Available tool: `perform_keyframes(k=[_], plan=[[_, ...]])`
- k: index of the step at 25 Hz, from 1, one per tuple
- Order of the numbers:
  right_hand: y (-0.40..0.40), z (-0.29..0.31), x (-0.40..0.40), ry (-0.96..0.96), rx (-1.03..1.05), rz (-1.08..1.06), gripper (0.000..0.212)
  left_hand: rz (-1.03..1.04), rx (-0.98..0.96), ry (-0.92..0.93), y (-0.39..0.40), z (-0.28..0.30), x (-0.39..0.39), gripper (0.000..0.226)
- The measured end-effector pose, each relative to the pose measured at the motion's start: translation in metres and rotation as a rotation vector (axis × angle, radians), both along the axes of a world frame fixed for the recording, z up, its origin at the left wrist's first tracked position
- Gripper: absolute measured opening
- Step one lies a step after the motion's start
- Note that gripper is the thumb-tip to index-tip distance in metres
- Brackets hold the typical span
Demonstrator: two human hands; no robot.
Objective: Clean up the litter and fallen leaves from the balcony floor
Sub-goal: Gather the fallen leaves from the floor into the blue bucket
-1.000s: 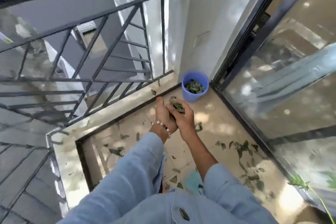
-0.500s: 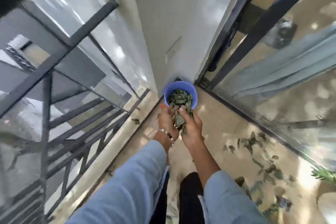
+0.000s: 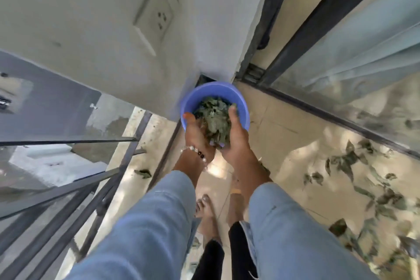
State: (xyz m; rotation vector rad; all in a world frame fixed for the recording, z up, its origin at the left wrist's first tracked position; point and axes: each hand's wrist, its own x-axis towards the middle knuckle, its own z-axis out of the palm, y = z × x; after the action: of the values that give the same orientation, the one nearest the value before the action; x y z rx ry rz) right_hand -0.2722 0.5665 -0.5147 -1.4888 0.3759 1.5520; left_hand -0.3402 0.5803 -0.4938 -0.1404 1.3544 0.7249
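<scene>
A blue plastic bucket (image 3: pixel 205 93) stands in the balcony corner against the white wall, with green leaves inside. My left hand (image 3: pixel 197 135) and my right hand (image 3: pixel 236 137) are cupped together over the bucket's near rim. Between them they hold a bunch of fallen leaves (image 3: pixel 214 121), which hangs over the bucket's opening. A bead bracelet is on my left wrist. Several more fallen leaves (image 3: pixel 354 166) lie on the beige tiled floor to the right.
A glass sliding door with a dark frame (image 3: pixel 318 27) runs along the right. A metal railing (image 3: pixel 95 179) edges the balcony on the left, with one leaf (image 3: pixel 143 173) on the ledge. My bare feet (image 3: pixel 205 209) stand below the hands. A wall socket (image 3: pixel 160 18) sits above.
I have stepped closer to the corner. Both hands, carrying the leaves, moved forward from above the floor to over the bucket's rim.
</scene>
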Motion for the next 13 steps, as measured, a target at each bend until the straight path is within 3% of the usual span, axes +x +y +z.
perform_keyframes(k=[3,5,9,11,13], plan=[[0.006,-0.027,0.019,0.11,-0.099,-0.041,0.065,-0.048,0.002,0.021,0.006,-0.03,-0.006,0.07],[-0.006,-0.029,0.027,0.099,-0.14,-0.096,0.071,-0.111,-0.029,0.141,0.002,-0.03,-0.011,0.069],[-0.045,-0.007,0.049,0.016,-0.133,-0.202,0.059,-0.293,-0.045,0.284,-0.016,-0.012,-0.01,0.054],[-0.068,0.008,0.059,-0.026,-0.134,-0.163,0.047,-0.463,-0.036,0.314,-0.025,-0.001,-0.004,0.056],[-0.099,0.027,0.077,-0.14,-0.171,-0.1,0.036,-0.7,0.005,0.355,-0.034,0.017,0.017,0.044]])
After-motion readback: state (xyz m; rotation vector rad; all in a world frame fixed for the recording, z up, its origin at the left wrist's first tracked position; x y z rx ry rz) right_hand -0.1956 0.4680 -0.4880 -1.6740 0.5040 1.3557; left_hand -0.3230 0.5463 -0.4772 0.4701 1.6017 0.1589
